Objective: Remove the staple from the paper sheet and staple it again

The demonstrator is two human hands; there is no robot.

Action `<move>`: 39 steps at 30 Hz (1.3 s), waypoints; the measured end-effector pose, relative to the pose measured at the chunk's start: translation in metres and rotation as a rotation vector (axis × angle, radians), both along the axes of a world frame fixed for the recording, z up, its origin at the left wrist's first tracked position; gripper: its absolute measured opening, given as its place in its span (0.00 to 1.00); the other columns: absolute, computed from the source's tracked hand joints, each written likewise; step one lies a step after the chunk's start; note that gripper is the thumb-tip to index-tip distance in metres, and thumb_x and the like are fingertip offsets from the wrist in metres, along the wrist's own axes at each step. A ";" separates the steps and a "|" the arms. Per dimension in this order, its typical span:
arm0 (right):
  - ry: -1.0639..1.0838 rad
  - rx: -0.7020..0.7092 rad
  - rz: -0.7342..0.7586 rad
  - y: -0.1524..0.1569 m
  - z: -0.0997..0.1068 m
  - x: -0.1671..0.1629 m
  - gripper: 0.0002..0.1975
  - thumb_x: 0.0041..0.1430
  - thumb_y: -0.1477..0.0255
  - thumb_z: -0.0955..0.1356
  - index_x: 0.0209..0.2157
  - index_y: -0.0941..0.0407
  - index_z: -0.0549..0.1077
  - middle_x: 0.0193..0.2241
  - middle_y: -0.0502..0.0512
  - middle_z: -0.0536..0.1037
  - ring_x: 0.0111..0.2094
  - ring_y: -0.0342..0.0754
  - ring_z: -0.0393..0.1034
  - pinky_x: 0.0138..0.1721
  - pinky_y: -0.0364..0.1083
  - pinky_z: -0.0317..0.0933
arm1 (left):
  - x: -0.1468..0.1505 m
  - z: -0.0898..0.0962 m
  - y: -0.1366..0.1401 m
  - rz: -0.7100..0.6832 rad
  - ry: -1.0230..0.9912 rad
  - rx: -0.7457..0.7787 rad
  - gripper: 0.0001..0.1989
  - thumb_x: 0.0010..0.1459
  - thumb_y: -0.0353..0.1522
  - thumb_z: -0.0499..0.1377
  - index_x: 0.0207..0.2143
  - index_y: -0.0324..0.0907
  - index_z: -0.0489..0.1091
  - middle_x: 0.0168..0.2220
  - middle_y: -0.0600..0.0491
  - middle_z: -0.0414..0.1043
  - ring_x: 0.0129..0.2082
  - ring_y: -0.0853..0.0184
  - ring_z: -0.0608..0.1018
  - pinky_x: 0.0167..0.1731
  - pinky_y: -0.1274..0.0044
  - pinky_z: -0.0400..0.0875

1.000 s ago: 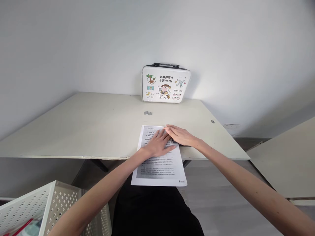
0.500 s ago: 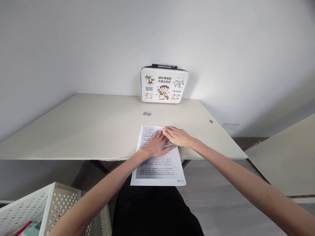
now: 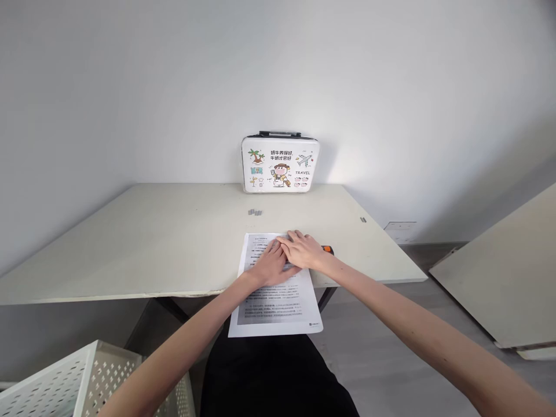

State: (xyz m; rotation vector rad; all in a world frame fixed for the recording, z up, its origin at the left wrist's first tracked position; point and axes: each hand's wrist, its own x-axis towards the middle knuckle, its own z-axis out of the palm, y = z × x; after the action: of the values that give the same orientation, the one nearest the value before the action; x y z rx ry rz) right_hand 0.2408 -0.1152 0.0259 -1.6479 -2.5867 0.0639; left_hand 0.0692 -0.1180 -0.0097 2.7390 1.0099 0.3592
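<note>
A printed sheet of paper (image 3: 273, 313) lies at the table's front edge, its lower part hanging over toward my lap. My left hand (image 3: 271, 267) rests flat on it, fingers stretched forward and thumb out to the right. My right hand (image 3: 302, 250) lies over the sheet's right side, its curled fingers reaching across my left fingertips. From behind the right wrist pokes the end of an orange-and-black object (image 3: 328, 249). The rest of that object is hidden, so whether it sits in my right palm cannot be made out.
A white case (image 3: 280, 168) with cartoon prints leans against the wall at the table's (image 3: 174, 243) back. Small grey strips (image 3: 255, 212) lie in front of it, with more grey pieces (image 3: 363, 219) at the right. A white perforated basket (image 3: 108, 373) stands at lower left.
The view has tilted slightly up and shifted. My right fingers have slid a little left over my left hand. The orange-and-black end has come into sight beside my right wrist.
</note>
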 end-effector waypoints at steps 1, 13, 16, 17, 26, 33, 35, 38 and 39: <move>-0.002 0.009 -0.006 0.000 -0.001 -0.001 0.26 0.77 0.64 0.53 0.69 0.49 0.64 0.62 0.67 0.70 0.63 0.63 0.63 0.56 0.62 0.64 | 0.000 0.000 0.000 -0.002 0.007 -0.012 0.45 0.71 0.58 0.42 0.77 0.38 0.41 0.77 0.43 0.44 0.77 0.53 0.44 0.75 0.60 0.32; 0.420 0.123 0.080 -0.008 0.007 0.034 0.27 0.78 0.62 0.48 0.57 0.51 0.73 0.58 0.58 0.77 0.61 0.53 0.68 0.63 0.55 0.60 | -0.019 -0.003 0.000 0.046 0.058 -0.092 0.44 0.71 0.59 0.38 0.78 0.45 0.34 0.78 0.49 0.32 0.77 0.53 0.39 0.74 0.59 0.33; 0.502 0.142 0.057 -0.024 -0.005 0.056 0.26 0.77 0.59 0.50 0.55 0.51 0.74 0.56 0.59 0.79 0.58 0.55 0.71 0.62 0.56 0.60 | -0.032 -0.003 0.003 0.069 0.073 -0.082 0.44 0.71 0.59 0.38 0.78 0.46 0.33 0.78 0.50 0.35 0.77 0.55 0.40 0.74 0.61 0.32; 0.524 0.141 0.037 -0.029 -0.010 0.064 0.26 0.77 0.58 0.50 0.54 0.51 0.74 0.55 0.59 0.79 0.57 0.56 0.72 0.61 0.57 0.61 | -0.037 -0.003 0.004 0.077 0.078 -0.079 0.44 0.71 0.59 0.38 0.78 0.46 0.33 0.78 0.50 0.35 0.77 0.55 0.40 0.75 0.62 0.32; 0.814 -0.015 -0.181 -0.044 -0.035 0.101 0.29 0.75 0.51 0.51 0.49 0.51 0.76 0.52 0.58 0.80 0.56 0.56 0.72 0.60 0.55 0.62 | -0.074 0.006 0.009 0.159 0.082 -0.069 0.39 0.73 0.57 0.39 0.78 0.49 0.41 0.78 0.53 0.38 0.77 0.57 0.44 0.75 0.64 0.36; 0.944 -0.086 -0.247 -0.039 -0.035 0.103 0.32 0.73 0.47 0.53 0.46 0.51 0.79 0.52 0.57 0.82 0.54 0.57 0.74 0.60 0.55 0.63 | -0.083 0.012 0.009 0.171 0.067 -0.044 0.35 0.75 0.53 0.38 0.77 0.50 0.48 0.77 0.55 0.42 0.77 0.57 0.47 0.75 0.62 0.41; 0.985 -0.102 -0.267 -0.039 -0.036 0.104 0.33 0.73 0.46 0.53 0.45 0.52 0.80 0.51 0.58 0.82 0.54 0.58 0.74 0.59 0.54 0.63 | -0.089 0.016 0.008 0.180 0.031 -0.028 0.33 0.75 0.52 0.39 0.76 0.52 0.51 0.78 0.56 0.41 0.76 0.55 0.51 0.74 0.61 0.47; 1.015 -0.100 -0.289 -0.039 -0.038 0.106 0.32 0.73 0.46 0.54 0.43 0.52 0.81 0.50 0.57 0.83 0.54 0.58 0.75 0.59 0.54 0.63 | -0.107 0.023 0.007 0.231 -0.017 -0.015 0.32 0.75 0.52 0.41 0.74 0.53 0.55 0.77 0.57 0.44 0.75 0.54 0.57 0.72 0.61 0.56; 1.021 -0.100 -0.292 -0.039 -0.038 0.106 0.32 0.73 0.46 0.55 0.43 0.52 0.81 0.50 0.57 0.83 0.53 0.58 0.75 0.59 0.54 0.63 | -0.115 0.026 0.007 0.254 -0.016 -0.016 0.32 0.75 0.53 0.41 0.74 0.52 0.56 0.77 0.56 0.46 0.75 0.54 0.57 0.72 0.61 0.56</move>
State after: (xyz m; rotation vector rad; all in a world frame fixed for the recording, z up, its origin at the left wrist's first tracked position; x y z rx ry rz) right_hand 0.3468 -0.1542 -0.0122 -1.4321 -1.5847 0.7883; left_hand -0.0460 -0.1109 0.0159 2.5925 1.3543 0.4084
